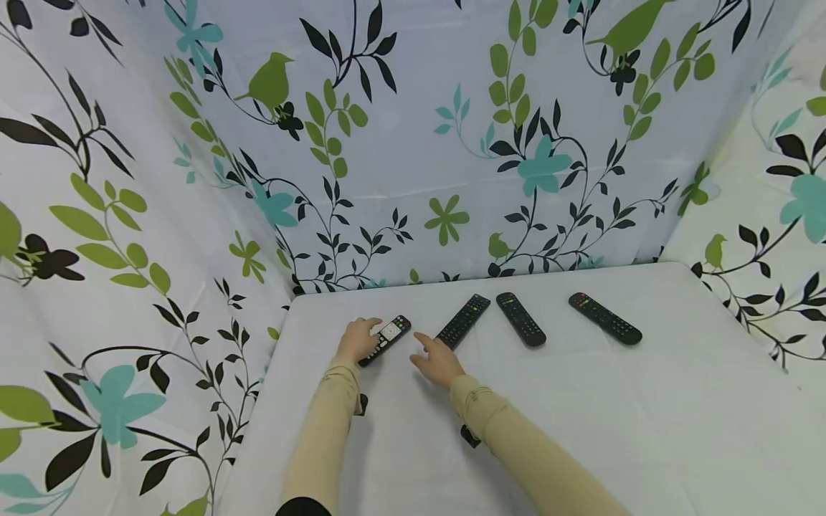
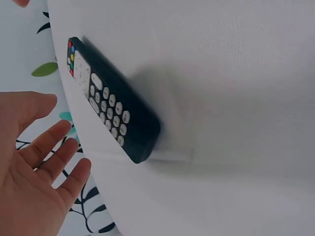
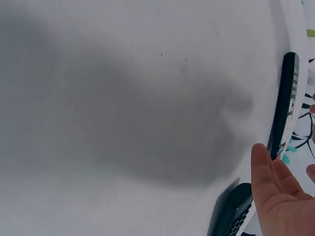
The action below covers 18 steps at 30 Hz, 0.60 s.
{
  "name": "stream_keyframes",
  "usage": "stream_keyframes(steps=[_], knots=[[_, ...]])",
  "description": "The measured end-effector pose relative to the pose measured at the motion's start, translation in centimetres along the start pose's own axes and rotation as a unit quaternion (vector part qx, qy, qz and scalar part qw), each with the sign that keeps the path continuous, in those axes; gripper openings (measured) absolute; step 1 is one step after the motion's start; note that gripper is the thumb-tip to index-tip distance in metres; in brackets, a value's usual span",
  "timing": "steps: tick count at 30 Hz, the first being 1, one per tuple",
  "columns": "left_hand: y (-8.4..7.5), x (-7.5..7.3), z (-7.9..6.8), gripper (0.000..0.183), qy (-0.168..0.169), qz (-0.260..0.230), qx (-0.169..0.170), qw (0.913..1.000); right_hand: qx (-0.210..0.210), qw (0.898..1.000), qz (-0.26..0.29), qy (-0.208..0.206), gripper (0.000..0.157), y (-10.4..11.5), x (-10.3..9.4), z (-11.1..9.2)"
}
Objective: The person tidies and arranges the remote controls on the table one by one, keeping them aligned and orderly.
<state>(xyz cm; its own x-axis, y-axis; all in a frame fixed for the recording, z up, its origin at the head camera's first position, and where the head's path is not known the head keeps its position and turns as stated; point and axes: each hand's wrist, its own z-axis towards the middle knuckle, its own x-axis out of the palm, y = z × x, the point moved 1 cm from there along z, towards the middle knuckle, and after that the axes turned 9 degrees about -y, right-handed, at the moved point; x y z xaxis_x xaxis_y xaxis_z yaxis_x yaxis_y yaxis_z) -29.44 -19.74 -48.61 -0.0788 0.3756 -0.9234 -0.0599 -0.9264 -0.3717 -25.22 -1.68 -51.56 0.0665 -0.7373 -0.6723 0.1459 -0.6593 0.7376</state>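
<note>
A black remote control with a pale panel and white buttons (image 1: 392,331) lies slanted at the left of the white table. Over its near left side is my left hand (image 1: 357,340), fingers spread and relaxed. In the left wrist view, that hand (image 2: 37,172) shows a gap between its fingers and the remote (image 2: 110,105). My right hand (image 1: 440,362) hovers to the right with fingers loosely extended, holding nothing. It covers the near end of a second black remote with dark buttons (image 1: 466,319). The right wrist view shows the right-hand fingers (image 3: 266,172) between two remotes.
Two more black remotes, one right of centre (image 1: 521,319) and one farther right (image 1: 605,318), lie on the white table (image 1: 645,416). Patterned curtains (image 1: 413,158) with leaves and birds rise behind the table and along both sides.
</note>
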Motion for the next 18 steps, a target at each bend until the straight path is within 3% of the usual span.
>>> stream_keyframes(steps=[7,8,10,14,15,18], knots=[[0.7,0.2,0.0,0.041,0.017,-0.037,-0.028,0.9988,0.038,0.998,0.053,0.024,0.054,0.3,1.3,0.2],[2.4,1.9,1.0,0.043,0.012,-0.040,-0.027,0.9988,0.042,0.997,0.057,0.027,0.054,0.3,1.4,0.2],[4.3,3.3,1.6,0.043,-0.005,-0.041,-0.002,0.9991,0.047,0.997,0.058,0.033,0.055,0.2,1.7,0.1],[6.0,4.4,2.2,0.044,0.004,-0.058,-0.025,0.9980,0.051,0.996,0.057,0.039,0.054,0.2,1.6,-0.2],[4.7,2.9,1.1,0.044,0.012,-0.062,-0.034,0.9974,0.054,0.996,0.055,0.040,0.054,0.2,1.5,-0.3],[3.3,1.3,-0.1,0.047,0.032,-0.064,-0.069,0.9950,0.062,0.996,0.046,0.045,0.054,0.0,1.3,-0.4]])
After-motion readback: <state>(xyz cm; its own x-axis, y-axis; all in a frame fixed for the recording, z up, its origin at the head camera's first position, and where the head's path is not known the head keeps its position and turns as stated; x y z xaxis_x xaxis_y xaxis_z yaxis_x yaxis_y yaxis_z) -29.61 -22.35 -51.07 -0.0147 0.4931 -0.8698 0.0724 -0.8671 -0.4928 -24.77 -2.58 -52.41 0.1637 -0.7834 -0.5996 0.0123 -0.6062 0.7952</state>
